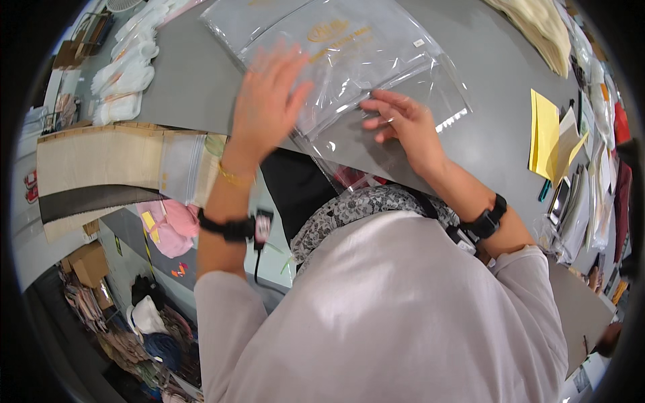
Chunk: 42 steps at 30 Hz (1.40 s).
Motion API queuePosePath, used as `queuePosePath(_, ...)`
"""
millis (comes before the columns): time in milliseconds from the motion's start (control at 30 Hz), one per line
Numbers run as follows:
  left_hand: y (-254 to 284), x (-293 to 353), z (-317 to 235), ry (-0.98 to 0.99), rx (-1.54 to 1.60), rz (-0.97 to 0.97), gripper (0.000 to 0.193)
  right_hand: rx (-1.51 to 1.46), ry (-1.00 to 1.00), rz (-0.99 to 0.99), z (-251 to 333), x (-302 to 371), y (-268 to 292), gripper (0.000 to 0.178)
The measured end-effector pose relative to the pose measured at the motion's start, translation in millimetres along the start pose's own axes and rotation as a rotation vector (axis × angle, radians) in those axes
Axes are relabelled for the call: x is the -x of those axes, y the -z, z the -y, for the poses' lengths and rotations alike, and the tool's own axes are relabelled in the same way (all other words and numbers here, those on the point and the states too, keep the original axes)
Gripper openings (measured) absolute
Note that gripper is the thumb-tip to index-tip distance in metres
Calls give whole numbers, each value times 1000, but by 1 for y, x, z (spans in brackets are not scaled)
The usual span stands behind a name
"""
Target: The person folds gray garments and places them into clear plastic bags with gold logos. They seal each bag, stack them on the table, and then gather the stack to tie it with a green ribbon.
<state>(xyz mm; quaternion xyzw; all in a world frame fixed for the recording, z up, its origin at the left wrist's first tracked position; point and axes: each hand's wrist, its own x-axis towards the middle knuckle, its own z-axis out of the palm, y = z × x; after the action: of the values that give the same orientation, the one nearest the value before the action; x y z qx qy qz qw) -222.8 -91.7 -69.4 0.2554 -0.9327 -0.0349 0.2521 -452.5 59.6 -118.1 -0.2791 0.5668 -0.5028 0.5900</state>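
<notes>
A clear plastic bag (396, 50) with gold printing lies on the grey table in front of me, its glossy film creased. My left hand (265, 101) is over the bag's left part, fingers spread and slightly blurred; nothing is in it. Over the bag's near right part is my right hand (406, 127), its fingers half bent and apart, the tips close to a fold in the film. Whether those tips touch the film I cannot tell. Another clear sheet or bag (235, 23) shows at the far left of it.
White bundled plastic packs (124, 80) lie at the table's far left. Cream cloth (537, 30) lies far right, with a yellow paper (543, 134) nearer. Stacked flat cream pieces (101, 161) are left of me, a pink cloth (176, 228) below them.
</notes>
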Motion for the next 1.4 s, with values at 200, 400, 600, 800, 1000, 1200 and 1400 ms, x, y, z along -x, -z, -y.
queuePosePath(200,-56,-18,74,26,115,144,53,-215,-175,-55,26,-17,-37,41)
queuePosePath(400,-63,-19,79,50,198,103,54,-237,-82,-153,33,-39,-66,29)
queuePosePath(600,-61,-18,81,33,254,94,53,-140,-112,-275,21,-57,-63,31)
queuePosePath(800,-47,-23,79,-28,176,54,49,307,-186,123,51,-25,-38,40)
queuePosePath(1000,2,17,-25,-460,289,32,35,1259,759,-75,19,7,0,50)
queuePosePath(1200,-17,48,-120,-489,185,331,51,1552,809,103,31,-37,-13,54)
queuePosePath(1400,-19,47,-100,-325,293,370,43,1448,987,-72,29,-66,-25,40)
